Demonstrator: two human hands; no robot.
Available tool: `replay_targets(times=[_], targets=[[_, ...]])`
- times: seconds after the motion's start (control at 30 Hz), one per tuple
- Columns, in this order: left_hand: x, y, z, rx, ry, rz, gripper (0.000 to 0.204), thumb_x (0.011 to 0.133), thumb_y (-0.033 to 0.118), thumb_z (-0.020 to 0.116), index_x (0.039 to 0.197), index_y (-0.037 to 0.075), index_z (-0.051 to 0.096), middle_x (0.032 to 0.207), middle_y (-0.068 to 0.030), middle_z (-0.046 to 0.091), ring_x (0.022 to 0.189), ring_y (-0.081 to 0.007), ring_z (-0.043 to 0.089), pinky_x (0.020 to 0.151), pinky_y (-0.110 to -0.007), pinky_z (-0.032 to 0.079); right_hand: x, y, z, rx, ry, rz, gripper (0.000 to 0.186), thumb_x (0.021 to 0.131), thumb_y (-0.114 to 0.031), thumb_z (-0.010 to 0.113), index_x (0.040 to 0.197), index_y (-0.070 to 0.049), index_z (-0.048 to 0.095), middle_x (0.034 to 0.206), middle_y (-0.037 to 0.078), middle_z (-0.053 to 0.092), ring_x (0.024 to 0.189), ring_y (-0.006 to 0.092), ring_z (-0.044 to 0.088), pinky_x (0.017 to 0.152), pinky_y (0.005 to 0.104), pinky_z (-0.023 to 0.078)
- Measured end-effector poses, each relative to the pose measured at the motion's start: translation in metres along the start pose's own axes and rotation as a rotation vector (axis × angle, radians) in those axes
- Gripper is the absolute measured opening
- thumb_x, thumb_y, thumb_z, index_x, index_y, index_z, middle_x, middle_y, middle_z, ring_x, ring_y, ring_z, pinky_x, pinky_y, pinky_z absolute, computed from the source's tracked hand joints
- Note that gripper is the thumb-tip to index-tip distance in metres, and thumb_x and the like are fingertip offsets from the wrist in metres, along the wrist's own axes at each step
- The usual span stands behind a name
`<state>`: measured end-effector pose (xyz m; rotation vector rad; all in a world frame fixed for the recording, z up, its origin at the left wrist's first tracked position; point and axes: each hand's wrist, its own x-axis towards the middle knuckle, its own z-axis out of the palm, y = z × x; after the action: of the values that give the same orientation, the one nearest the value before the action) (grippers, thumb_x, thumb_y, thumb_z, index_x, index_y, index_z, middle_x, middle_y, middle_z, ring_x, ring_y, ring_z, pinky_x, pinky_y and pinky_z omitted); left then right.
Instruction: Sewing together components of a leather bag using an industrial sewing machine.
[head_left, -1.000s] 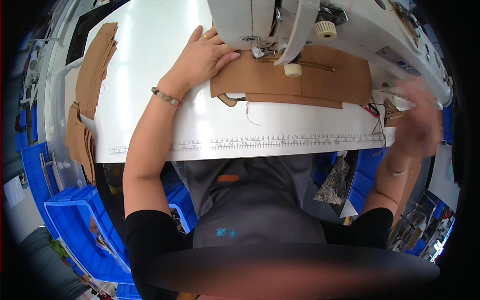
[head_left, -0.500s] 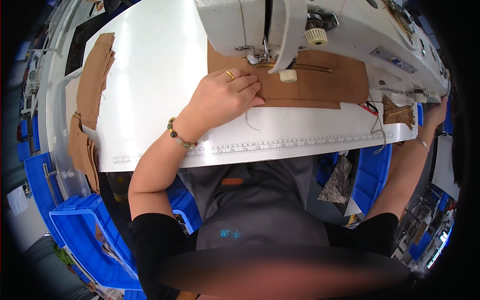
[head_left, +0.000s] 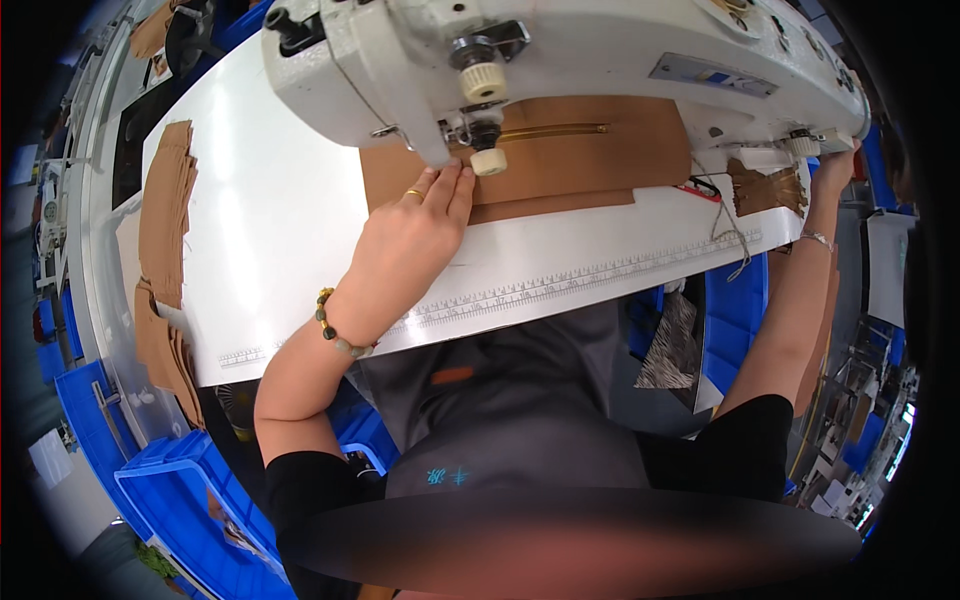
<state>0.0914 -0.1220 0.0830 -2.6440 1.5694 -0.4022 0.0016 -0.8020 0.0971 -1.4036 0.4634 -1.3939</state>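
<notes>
Brown fabric point(head_left: 570, 170) with a metal zipper point(head_left: 555, 130) set into it lies beneath the head of a white sewing machine point(head_left: 590, 60). My left hand point(head_left: 415, 240) rests palm down on the fabric's near left part. Its fingers are stretched forward, with the tips close to the presser foot area, where the machine head hides the needle. At the machine's far right end, my right hand point(head_left: 832, 172) reaches up to the end by the handwheel; its fingers are mostly hidden there.
Stacked brown fabric pieces point(head_left: 165, 215) lie at the table's left, with more point(head_left: 165, 345) hanging over the edge. A printed ruler point(head_left: 590, 285) runs along the front edge. Red-handled snips point(head_left: 700, 188) and small brown pieces point(head_left: 768, 188) sit at right. Blue bins point(head_left: 180, 470) stand below.
My left fingers have straightened from a curled press and moved forward, nearer the presser foot. The view has shifted, so the machine appears farther left. My right hand stays at the machine's end.
</notes>
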Motion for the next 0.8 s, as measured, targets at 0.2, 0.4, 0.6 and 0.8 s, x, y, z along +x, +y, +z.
replay_targets(times=[0.2,0.4,0.6,0.8], targets=[[0.025,0.016,0.005,0.118,-0.050,0.012,0.053,0.083,0.005,0.064,0.135,0.000,0.063,0.130,-0.0123,0.070,0.102,-0.0206,0.075,0.069,-0.027,0.060,0.036,-0.091,0.017,-1.325,-0.247,-0.053,0.075,0.100,-0.065,0.052,0.130,0.001,0.069,0.128,0.017,0.072,0.120,0.0266,0.066,0.104,0.0376,0.047],[0.043,0.016,0.034,0.187,0.064,-0.030,0.046,0.084,0.007,0.064,0.130,0.005,0.067,0.126,-0.0070,0.073,0.092,-0.0175,0.074,0.069,-0.028,0.060,-0.149,-0.151,0.070,-0.492,-0.337,-0.686,0.029,0.108,-0.018,0.053,0.110,0.001,0.075,0.109,0.015,0.076,0.102,0.0258,0.072,0.090,0.0359,0.055],[0.040,0.018,0.021,-0.022,0.264,-0.039,0.042,0.084,0.007,0.064,0.126,0.006,0.070,0.120,-0.0041,0.075,0.094,-0.0164,0.074,0.066,-0.027,0.059,-0.360,-0.141,0.159,-0.078,-1.495,-0.770,0.027,0.089,-0.023,0.077,0.109,-0.004,0.073,0.117,0.011,0.072,0.111,0.0294,0.069,0.088,0.0419,0.058],[0.032,0.017,0.008,-0.044,0.374,0.000,0.046,0.081,0.005,0.067,0.127,0.005,0.071,0.112,-0.0042,0.077,0.071,-0.0139,0.069,0.061,-0.027,0.055,-0.380,-0.097,0.196,-0.414,-1.617,-0.749,0.034,0.087,-0.028,0.080,0.112,-0.006,0.074,0.113,0.012,0.072,0.106,0.0306,0.069,0.087,0.0424,0.057]])
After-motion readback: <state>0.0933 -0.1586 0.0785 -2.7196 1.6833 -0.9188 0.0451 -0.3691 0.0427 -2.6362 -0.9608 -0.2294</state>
